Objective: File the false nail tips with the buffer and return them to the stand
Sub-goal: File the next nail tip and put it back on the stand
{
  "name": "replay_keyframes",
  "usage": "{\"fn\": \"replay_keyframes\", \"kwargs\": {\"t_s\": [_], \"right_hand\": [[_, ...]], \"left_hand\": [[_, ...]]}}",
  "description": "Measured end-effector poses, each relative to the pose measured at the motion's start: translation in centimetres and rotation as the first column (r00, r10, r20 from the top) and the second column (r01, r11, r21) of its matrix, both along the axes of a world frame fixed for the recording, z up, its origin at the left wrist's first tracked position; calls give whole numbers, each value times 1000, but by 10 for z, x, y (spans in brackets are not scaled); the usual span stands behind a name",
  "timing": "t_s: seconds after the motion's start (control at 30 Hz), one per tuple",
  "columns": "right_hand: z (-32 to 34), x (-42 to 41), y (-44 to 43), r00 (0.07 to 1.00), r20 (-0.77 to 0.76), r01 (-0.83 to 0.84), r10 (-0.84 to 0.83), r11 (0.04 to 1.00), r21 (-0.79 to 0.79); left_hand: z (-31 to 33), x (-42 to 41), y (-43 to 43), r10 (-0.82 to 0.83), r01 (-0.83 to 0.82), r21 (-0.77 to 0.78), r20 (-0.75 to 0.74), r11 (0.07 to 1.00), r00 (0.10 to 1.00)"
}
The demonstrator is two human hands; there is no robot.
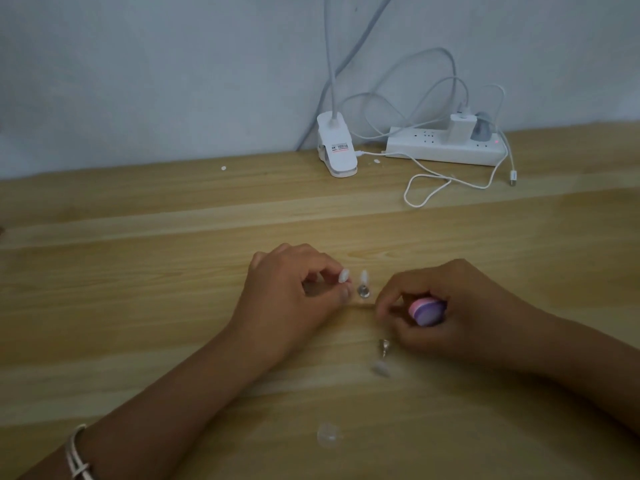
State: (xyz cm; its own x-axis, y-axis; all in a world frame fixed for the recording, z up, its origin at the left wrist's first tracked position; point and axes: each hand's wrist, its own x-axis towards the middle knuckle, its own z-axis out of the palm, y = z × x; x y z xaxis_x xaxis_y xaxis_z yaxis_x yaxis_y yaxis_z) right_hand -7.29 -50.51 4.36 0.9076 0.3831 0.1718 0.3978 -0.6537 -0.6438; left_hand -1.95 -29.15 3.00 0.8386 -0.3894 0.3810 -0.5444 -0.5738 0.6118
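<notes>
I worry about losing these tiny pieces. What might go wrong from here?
1. The left hand pinches a small nail tip between fingertips; it may slip and drop onto the table.
2. That hand works close beside the mounted tip, so a nudge might topple it.
3. A metal holder lies right by the right hand, which grips the buffer; a sweep might knock it away.

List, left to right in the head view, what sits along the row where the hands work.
left hand → pinched nail tip → standing nail tip on its metal stand → buffer, gripped by the right hand.
</notes>
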Motion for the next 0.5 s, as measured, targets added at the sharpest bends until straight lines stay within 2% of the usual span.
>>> {"fn": "replay_keyframes", "kwargs": {"t_s": [0.1,0.23,0.33,0.4,0.47,0.5], "right_hand": [[7,-6,1,990,-7,-141,142,978,-156],[11,-12,4,956,119,-203,269,895,-397],[8,-12,6,930,242,-159,276,898,-410],[8,-9,5,947,258,-113,191,951,-287],[7,-3,1,982,191,-23,15,999,43],[5,1,-1,984,164,48,-77,983,177]], "left_hand": [[2,-1,0,-11,11,-23,-8,1000,1000],[2,-1,0,-8,8,-10,8,1000,1000],[1,-2,1,15,-18,40,61,999,998],[2,-4,0,19,-35,118,132,992,991],[2,-5,-1,14,-42,155,179,987,984],[2,-5,0,16,-45,154,188,987,982]]}}
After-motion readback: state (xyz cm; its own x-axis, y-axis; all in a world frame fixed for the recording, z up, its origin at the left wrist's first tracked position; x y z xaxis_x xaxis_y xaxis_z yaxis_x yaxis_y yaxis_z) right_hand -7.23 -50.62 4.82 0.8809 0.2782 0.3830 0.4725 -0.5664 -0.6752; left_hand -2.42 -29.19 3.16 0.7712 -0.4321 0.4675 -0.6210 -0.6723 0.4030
